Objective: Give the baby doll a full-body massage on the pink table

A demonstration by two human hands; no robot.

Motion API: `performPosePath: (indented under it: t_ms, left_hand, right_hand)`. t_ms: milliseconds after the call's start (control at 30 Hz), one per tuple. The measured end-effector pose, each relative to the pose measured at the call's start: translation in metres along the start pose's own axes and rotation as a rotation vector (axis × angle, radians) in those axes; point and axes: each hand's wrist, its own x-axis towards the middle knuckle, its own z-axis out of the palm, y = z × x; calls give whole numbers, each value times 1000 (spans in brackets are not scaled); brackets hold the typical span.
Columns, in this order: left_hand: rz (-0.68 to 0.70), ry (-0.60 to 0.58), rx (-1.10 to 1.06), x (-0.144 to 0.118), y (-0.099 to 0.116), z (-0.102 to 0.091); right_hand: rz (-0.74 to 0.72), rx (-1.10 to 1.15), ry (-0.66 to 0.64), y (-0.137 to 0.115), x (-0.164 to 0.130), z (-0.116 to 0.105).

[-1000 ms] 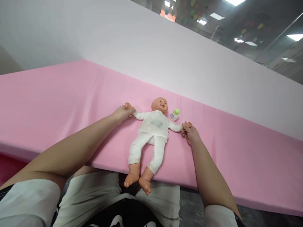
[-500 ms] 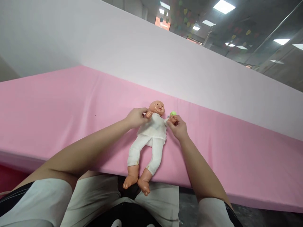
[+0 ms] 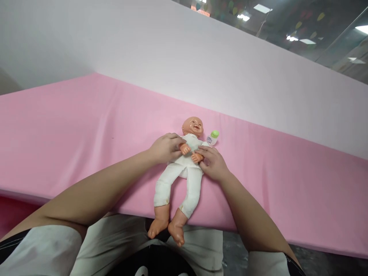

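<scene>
A pale wall panel (image 3: pixel 201 65) rises behind a long pink mat (image 3: pixel 71 130), with ceiling lights showing above its top edge. The mat stretches out to either side of both hands and ends in a front edge close to the person's lap, where light trousers (image 3: pixel 115 241) show below the forearms.

Between the two hands lies a baby doll (image 3: pixel 184 168) in a white suit, on its back, head away from the person and bare feet hanging over the mat's near edge. The left hand (image 3: pixel 165 147) grasps the doll's arm on that side, fingers wrapped around it so the small plastic fist pokes out over the chest. The right hand (image 3: pixel 212 163) grips the other arm likewise, pressing it onto the chest. The two doll fists sit just beside each other.

Just beyond the right hand, beside the doll's head, lies a small bottle (image 3: pixel 212 138) with a green cap.
</scene>
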Motion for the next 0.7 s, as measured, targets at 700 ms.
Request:
performPosePath:
  t_ms: [700]
  left_hand:
    - [-679,238,-311,9,-79,-14]
  right_hand:
    - [799,453,399,101,-4,-28]
